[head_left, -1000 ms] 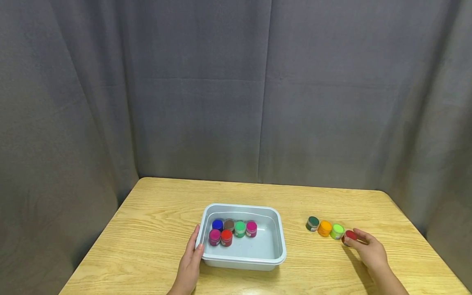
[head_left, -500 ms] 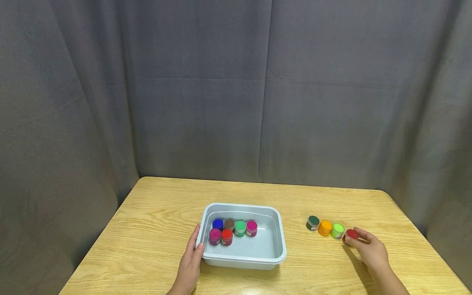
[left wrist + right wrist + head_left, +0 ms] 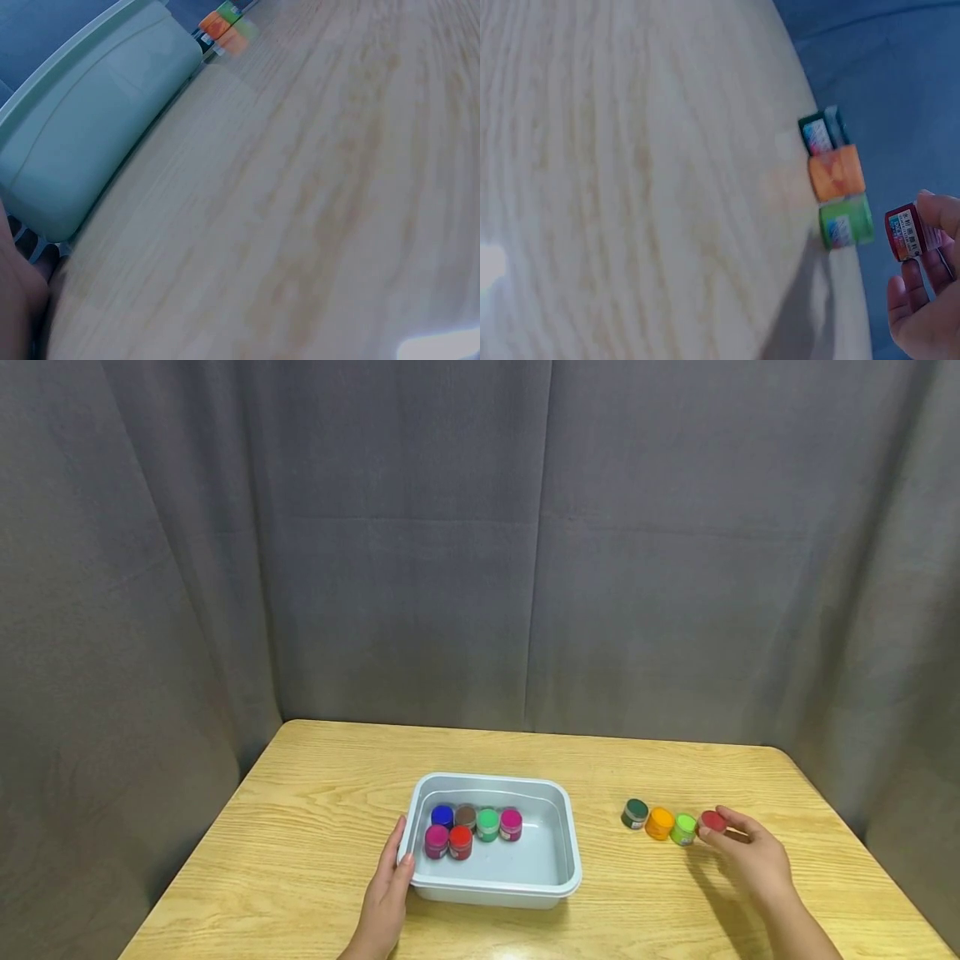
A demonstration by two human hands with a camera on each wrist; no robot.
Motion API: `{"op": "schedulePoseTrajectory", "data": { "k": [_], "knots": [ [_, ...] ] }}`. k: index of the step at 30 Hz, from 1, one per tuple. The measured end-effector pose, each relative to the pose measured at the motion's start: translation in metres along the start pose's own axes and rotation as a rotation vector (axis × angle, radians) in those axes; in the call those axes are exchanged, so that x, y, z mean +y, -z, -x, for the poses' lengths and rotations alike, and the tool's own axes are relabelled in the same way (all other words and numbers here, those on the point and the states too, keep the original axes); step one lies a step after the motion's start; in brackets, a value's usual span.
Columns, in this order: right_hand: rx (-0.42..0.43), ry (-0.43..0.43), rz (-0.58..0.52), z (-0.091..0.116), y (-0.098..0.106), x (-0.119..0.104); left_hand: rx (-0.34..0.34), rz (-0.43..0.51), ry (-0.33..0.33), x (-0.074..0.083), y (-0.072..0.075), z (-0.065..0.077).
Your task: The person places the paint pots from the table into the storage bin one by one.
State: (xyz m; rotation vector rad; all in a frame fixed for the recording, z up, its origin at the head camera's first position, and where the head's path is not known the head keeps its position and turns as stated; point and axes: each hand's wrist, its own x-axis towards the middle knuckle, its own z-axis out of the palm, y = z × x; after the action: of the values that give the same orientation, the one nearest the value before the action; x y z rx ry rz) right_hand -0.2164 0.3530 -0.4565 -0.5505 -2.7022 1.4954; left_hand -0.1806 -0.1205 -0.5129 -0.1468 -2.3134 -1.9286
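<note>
My right hand [image 3: 759, 862] pinches a small dark red paint jar [image 3: 907, 232] between thumb and fingers, raised off the table. Just left of it stand a lime green jar [image 3: 683, 829], an orange jar [image 3: 660, 823] and a dark green jar [image 3: 634, 813] in a slanting row. A pale grey plastic tub [image 3: 525, 868] sits at mid-table. My left hand [image 3: 386, 892] rests against its left side, thumb at the rim and fingers along the outer wall. Inside the tub several jars are grouped at the left, among them a blue jar [image 3: 442, 816] and a bright red jar [image 3: 460, 842].
The wooden table [image 3: 330, 777] carries the tub and the row of jars. Grey curtains [image 3: 405, 568] hang behind it and at both sides. Bare tabletop lies between the tub and the row.
My right hand has lifted the dark red jar from the table at the row's right end. The left hand and the tub have stayed in place.
</note>
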Motion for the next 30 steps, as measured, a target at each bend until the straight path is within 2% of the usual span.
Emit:
{"op": "schedulePoseTrajectory", "data": {
  "k": [8,16,22,30],
  "knots": [
    [-0.061,0.046,-0.047,0.011,-0.013,-0.032,-0.002,-0.004,0.007,0.000,0.001,0.001],
    [-0.127,0.129,-0.098,0.021,-0.028,-0.061,-0.009,0.000,-0.009,0.000,0.001,0.000],
    [-0.165,0.184,-0.172,0.030,-0.045,-0.085,-0.010,0.008,-0.017,0.001,0.001,0.000],
    [-0.203,0.212,-0.194,0.038,-0.071,-0.110,-0.014,0.002,-0.030,0.002,0.001,0.000]
  ]
}}
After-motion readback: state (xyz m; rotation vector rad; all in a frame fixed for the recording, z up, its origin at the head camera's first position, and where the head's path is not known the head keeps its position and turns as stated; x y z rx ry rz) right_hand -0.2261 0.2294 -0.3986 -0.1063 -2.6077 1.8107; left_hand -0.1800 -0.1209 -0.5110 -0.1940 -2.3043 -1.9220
